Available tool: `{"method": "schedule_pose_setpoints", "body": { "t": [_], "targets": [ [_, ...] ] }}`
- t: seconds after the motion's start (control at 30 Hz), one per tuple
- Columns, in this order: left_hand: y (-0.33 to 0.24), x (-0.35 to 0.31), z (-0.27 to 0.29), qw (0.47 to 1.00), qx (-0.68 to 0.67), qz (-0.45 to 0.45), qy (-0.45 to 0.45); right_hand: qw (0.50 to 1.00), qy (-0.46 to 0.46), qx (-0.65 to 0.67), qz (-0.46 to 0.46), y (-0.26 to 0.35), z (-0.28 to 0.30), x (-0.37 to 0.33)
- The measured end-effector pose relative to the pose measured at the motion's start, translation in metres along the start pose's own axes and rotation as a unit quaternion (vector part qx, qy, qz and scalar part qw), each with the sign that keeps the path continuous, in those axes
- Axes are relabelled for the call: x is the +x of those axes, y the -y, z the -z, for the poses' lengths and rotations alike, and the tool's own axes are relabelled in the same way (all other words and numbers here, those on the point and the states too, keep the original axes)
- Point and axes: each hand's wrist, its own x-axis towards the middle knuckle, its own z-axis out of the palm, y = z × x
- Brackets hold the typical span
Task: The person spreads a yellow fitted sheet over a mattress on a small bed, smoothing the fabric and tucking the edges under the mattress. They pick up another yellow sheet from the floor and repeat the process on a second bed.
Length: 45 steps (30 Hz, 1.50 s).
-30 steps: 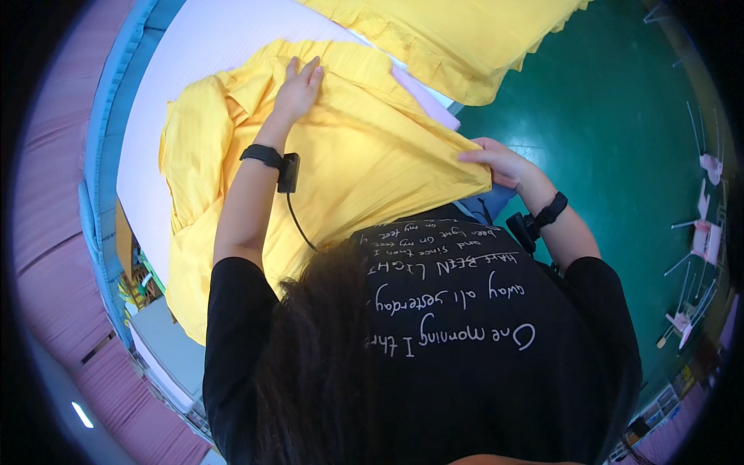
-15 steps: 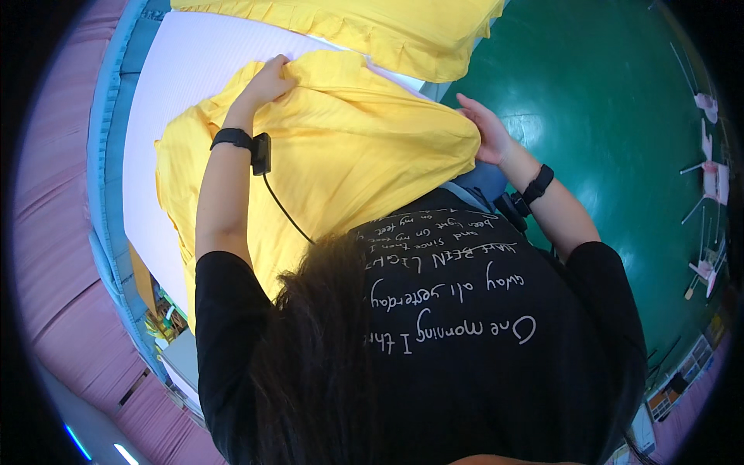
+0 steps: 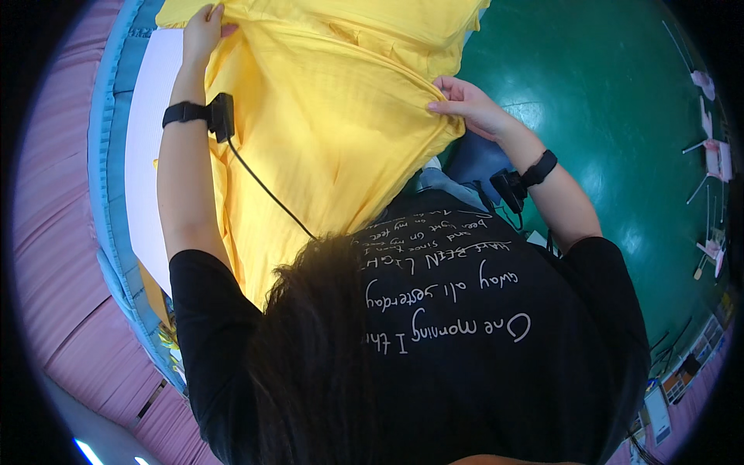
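Hair (image 3: 310, 349), long & dark, is close up & hangs over a black shirt (image 3: 504, 387) w/ white writing (image 3: 449, 302). L arm (image 3: 182, 194) has a L strap (image 3: 186, 114) w/ a small black box (image 3: 222, 117); a thin wire (image 3: 267, 186) runs from it down to the hair. R arm (image 3: 566, 201) has a R strap (image 3: 541, 167) & a black box too. Blue pants (image 3: 477, 159) peek out near it.

Next is the big yellow cloth (image 3: 310, 132), pulled out b/w both hands, part of it on the white counter (image 3: 149, 155). L grip (image 3: 203, 35) pinches its far L edge. R grip (image 3: 469, 108) pinches its R edge, thumb on top; can't see all the fingers. Lots of soft folds b/w the 2 grips.

Past that is a 2nd yellow cloth (image 3: 411, 19); can't tell if they touch. Shiny green floor (image 3: 573, 85) is on the R. Blue cloth (image 3: 118, 147) goes along the L side of the counter, w/ pink cloth (image 3: 58, 178) past it. Far R: pink seats (image 3: 718, 161) w/ thin legs.
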Motion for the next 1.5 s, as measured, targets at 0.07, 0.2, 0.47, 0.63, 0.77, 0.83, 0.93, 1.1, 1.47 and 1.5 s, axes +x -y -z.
{"method": "schedule_pose_setpoints", "body": {
  "t": [0.07,0.2,0.47,0.63,0.77,0.83,0.93,1.1,1.47,1.5],
  "targets": [
    [0.029,0.013,0.004,0.989,0.084,-0.115,-0.029,0.999,-0.015,0.021,0.03,-0.013,-0.003,0.012],
    [0.07,-0.005,-0.051,0.953,0.259,-0.148,0.05,0.992,-0.106,0.049,0.051,-0.039,-0.007,0.024],
    [0.052,-0.102,-0.081,0.951,0.287,0.078,-0.08,0.967,-0.092,0.235,-0.04,-0.031,0.011,0.015],
    [0.051,-0.123,-0.06,0.895,0.368,0.251,0.029,0.992,-0.097,0.082,-0.019,-0.055,0.023,0.028],
    [0.102,-0.113,-0.049,0.927,0.347,0.144,0.014,0.986,-0.145,-0.081,0.014,-0.074,0.021,0.045],
    [0.108,-0.105,-0.048,0.937,0.326,0.119,0.033,0.98,-0.161,-0.113,0.012,-0.086,0.026,0.049],
    [0.137,-0.099,-0.011,0.929,0.325,0.169,-0.056,0.972,-0.171,-0.161,0.017,-0.076,0.013,0.054],
    [0.139,-0.076,0.024,0.928,0.33,0.15,-0.087,0.962,-0.204,-0.173,0.057,-0.061,0.006,0.052],
    [0.184,-0.103,0.006,0.945,0.294,0.122,-0.076,0.824,-0.227,-0.514,0.069,-0.071,0.0,0.06],
    [0.192,-0.117,0.018,0.962,0.237,0.049,-0.128,0.827,-0.207,-0.517,0.074,-0.075,-0.002,0.064]
  ]
}}
